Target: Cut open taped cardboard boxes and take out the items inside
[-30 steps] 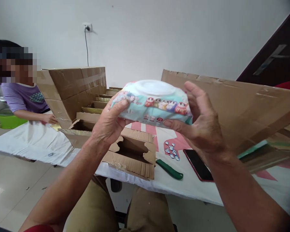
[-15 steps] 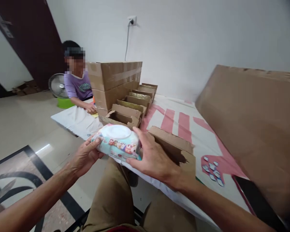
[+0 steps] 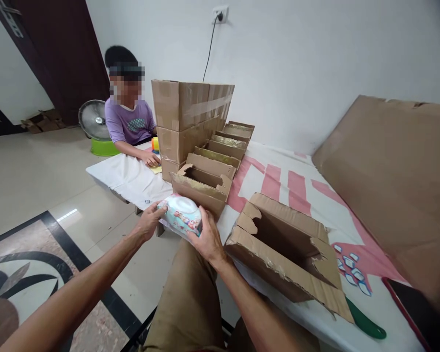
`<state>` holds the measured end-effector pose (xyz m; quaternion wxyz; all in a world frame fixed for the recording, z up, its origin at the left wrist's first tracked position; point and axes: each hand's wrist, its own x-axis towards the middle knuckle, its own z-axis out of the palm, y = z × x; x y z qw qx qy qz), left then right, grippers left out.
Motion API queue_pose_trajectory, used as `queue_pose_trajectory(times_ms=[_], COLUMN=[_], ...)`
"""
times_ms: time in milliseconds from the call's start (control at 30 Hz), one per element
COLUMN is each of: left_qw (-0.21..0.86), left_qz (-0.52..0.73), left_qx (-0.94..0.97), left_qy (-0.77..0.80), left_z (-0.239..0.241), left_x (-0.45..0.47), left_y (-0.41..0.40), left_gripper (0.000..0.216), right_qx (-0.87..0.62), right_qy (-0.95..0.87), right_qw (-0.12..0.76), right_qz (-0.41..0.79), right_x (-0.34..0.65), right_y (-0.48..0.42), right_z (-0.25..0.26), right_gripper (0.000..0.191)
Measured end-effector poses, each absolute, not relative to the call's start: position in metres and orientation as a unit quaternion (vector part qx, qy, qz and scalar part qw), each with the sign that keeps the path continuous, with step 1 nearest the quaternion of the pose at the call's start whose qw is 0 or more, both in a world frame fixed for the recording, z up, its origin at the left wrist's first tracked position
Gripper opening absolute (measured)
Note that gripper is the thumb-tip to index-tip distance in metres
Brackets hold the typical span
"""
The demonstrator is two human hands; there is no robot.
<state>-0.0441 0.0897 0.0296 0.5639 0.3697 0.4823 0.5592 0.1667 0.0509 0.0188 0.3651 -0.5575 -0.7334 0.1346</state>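
Observation:
A pack of wet wipes [image 3: 179, 213], pale blue with cartoon figures and a white oval lid, is held between both of my hands above the table's front edge. My left hand [image 3: 152, 221] grips its left end, thumb on top. Around the right end close the fingers of my right hand [image 3: 208, 238]. Just beyond the pack stands a cardboard box with a cut-out top [image 3: 201, 181], first in a row of similar ones. To the right of my right hand sits an open cardboard box [image 3: 286, 249], and its inside looks dark.
Taped cartons [image 3: 192, 107] are stacked behind the row. A person in a purple shirt [image 3: 130, 122] sits at the far left with one hand on the table. A green handle [image 3: 366, 320], a phone [image 3: 412, 308] and a large cardboard sheet [image 3: 385, 171] are on the right.
The wipes pack has moved farther from me, towards the row of boxes, with both hands still on it. My view has shifted, so the open box at right shows more fully.

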Motion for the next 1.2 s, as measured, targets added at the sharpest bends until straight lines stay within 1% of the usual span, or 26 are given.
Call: queue_pose_trajectory(times_ms=[133, 233, 333, 400, 533, 633, 667, 700, 767, 833, 900, 967, 1033, 1133, 1200], left_qw=[0.546, 0.536, 0.524, 0.512, 0.479, 0.453, 0.442, 0.418, 0.284, 0.149, 0.069, 0.042, 0.034, 0.021, 0.015], left_qz=[0.544, 0.533, 0.527, 0.524, 0.51, 0.492, 0.487, 0.488, 0.477, 0.479, 0.471, 0.452, 0.433, 0.417, 0.416], left_qx=[0.394, 0.415, 0.436, 0.447, 0.473, 0.492, 0.497, 0.499, 0.558, 0.631, 0.69, 0.719, 0.721, 0.71, 0.7], left_qy=[0.501, 0.506, 0.508, 0.513, 0.535, 0.557, 0.566, 0.582, 0.617, 0.593, 0.546, 0.527, 0.54, 0.567, 0.58], left_z=[0.016, 0.01, 0.007, 0.006, 0.007, 0.008, 0.007, 0.006, 0.004, 0.002, 0.0, -0.005, -0.013, -0.025, -0.029], left_x=[-0.035, -0.035, -0.033, -0.029, -0.025, -0.032, -0.035, -0.039, -0.045, -0.044, -0.031, -0.01, 0.01, 0.03, 0.036], left_y=[0.105, 0.102, 0.099, 0.102, 0.109, 0.098, 0.092, 0.085, 0.07, 0.053, 0.036, 0.026, 0.026, 0.037, 0.044], left_gripper=[0.063, 0.063, 0.063, 0.063, 0.062, 0.063, 0.066, 0.07, 0.068, 0.058, 0.048, 0.048, 0.058, 0.073, 0.077], right_qx=[-0.576, -0.551, -0.541, -0.541, -0.554, -0.58, -0.581, -0.573, -0.533, -0.496, -0.487, -0.492, -0.493, -0.502, -0.515], right_qy=[-0.737, -0.747, -0.737, -0.736, -0.741, -0.729, -0.733, -0.745, -0.778, -0.795, -0.791, -0.787, -0.794, -0.803, -0.8], right_qw=[0.35, 0.372, 0.404, 0.407, 0.38, 0.36, 0.35, 0.337, 0.311, 0.294, 0.284, 0.272, 0.257, 0.261, 0.281], right_qz=[0.048, 0.03, 0.022, 0.02, 0.031, 0.042, 0.049, 0.063, 0.12, 0.189, 0.237, 0.253, 0.247, 0.186, 0.126], right_x=[0.174, 0.178, 0.183, 0.184, 0.181, 0.184, 0.187, 0.192, 0.205, 0.221, 0.239, 0.258, 0.274, 0.299, 0.317], right_y=[0.058, 0.052, 0.05, 0.053, 0.051, 0.021, 0.006, -0.01, -0.044, -0.075, -0.1, -0.116, -0.124, -0.129, -0.13], right_z=[0.008, 0.001, -0.006, -0.01, -0.013, -0.009, -0.006, -0.002, 0.007, 0.015, 0.017, 0.012, 0.004, -0.008, -0.015], right_gripper=[0.061, 0.056, 0.055, 0.054, 0.058, 0.067, 0.069, 0.068, 0.058, 0.046, 0.036, 0.03, 0.026, 0.027, 0.03])
